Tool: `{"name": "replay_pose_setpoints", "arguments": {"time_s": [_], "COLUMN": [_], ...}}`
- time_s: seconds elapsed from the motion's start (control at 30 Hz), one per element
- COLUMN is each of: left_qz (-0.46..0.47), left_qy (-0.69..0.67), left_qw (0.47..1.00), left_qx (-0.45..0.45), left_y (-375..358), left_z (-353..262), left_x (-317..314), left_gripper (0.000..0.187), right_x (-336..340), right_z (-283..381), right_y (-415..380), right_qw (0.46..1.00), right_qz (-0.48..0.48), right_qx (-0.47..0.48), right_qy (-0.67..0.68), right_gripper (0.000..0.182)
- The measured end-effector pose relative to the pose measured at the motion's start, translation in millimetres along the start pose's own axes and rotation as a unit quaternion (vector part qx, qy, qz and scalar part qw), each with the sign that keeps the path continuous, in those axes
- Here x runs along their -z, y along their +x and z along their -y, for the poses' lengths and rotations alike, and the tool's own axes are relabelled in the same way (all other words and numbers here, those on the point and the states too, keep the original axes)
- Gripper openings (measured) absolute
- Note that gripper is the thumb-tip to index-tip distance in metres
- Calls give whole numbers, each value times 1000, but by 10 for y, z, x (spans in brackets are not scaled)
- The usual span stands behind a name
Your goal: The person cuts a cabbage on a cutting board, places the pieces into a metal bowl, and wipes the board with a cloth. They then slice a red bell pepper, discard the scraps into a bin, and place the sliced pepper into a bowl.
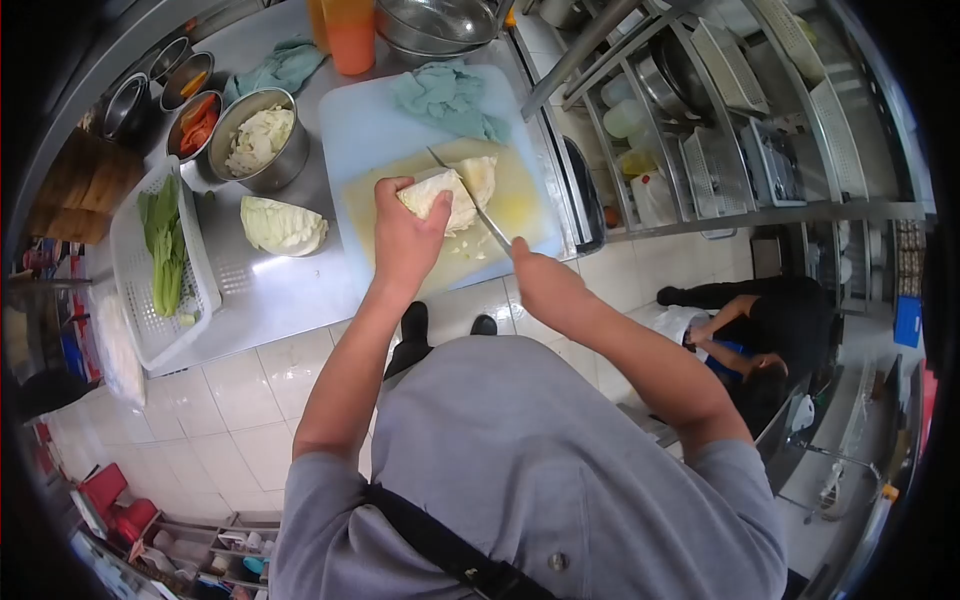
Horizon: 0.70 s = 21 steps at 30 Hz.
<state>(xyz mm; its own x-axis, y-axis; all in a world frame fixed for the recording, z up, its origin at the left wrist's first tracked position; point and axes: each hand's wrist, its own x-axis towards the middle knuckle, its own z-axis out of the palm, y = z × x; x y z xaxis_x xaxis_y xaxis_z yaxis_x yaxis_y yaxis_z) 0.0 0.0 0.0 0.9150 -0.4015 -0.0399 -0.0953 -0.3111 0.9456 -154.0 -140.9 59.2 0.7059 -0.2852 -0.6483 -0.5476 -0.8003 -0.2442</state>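
On the cutting board (350, 120), my left hand (410, 225) grips a cabbage piece (440, 190), its thumb along the near side. My right hand (548, 285) is closed round the handle of a knife (490, 225). The blade runs diagonally between that piece and another cabbage chunk (482, 178) on its right. Small cabbage scraps lie just below the pieces. A larger cabbage wedge (283, 227) rests on the steel table left of the board. Beyond it stands a metal pot (290, 160) with cut cabbage inside.
A green cloth (445, 95) lies on the board's far part, another cloth (275, 70) behind the pot. White basket (205, 255) holds leafy greens (165, 245). Metal bowls, one with orange-red pieces (200, 125), line the left. An orange container (350, 35) stands behind. A person (770, 330) bends at right.
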Motion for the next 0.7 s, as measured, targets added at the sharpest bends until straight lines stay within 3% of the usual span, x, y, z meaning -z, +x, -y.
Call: {"name": "replay_pose_setpoints", "arguments": {"time_s": [0.07, 0.1, 0.17, 0.2, 0.27, 0.3, 0.33, 0.37, 0.4, 0.53, 0.6, 0.7], "left_qz": [-6, -25, -22, -16, 36, 33, 76, 117, 134, 148, 117, 78], "left_qy": [-9, 48, 10, 7, -174, -167, -341, -503, -549, -542, -412, -311], "left_qw": [1000, 996, 997, 998, 984, 985, 935, 850, 816, 817, 896, 943], "left_qx": [-6, -71, -70, -61, 19, 20, 62, 99, 123, 131, 115, 93], "left_y": [-122, 293, 183, 73, 121, 126, 141, 152, 144, 207, 259, 280], "left_z": [-48, 67, 228, 245, 304, 383, 472, 553, 566, 475, 383, 264], "left_x": [-77, 271, 155, 174, 346, 432, 527, 618, 702, 844, 858, 773], "left_gripper": [60, 60, 57, 57, 56, 56, 57, 59, 62, 57, 58, 55], "right_x": [-25, -63, -6, -66, -167, -174, -157, -137, -111, -156, -103, 97], "right_z": [-7, 286, 137, 46, -73, -99, -121, -135, -141, -301, -339, -346], "right_y": [-12, 444, 268, 160, 192, 156, 129, 114, 114, 66, -114, -436], "right_qw": [998, 991, 992, 993, 988, 988, 990, 992, 993, 985, 982, 975], "right_qz": [-54, -110, -108, -100, -135, -133, -117, -101, -85, -101, -104, -120], "right_qx": [17, 66, 54, 47, 58, 64, 47, 31, 15, 69, 70, 53], "right_qy": [-5, 42, 32, 32, 44, 49, 62, 74, 82, 118, 143, 180], "right_gripper": [26, 26, 24, 24, 27, 27, 27, 26, 26, 29, 31, 34]}}
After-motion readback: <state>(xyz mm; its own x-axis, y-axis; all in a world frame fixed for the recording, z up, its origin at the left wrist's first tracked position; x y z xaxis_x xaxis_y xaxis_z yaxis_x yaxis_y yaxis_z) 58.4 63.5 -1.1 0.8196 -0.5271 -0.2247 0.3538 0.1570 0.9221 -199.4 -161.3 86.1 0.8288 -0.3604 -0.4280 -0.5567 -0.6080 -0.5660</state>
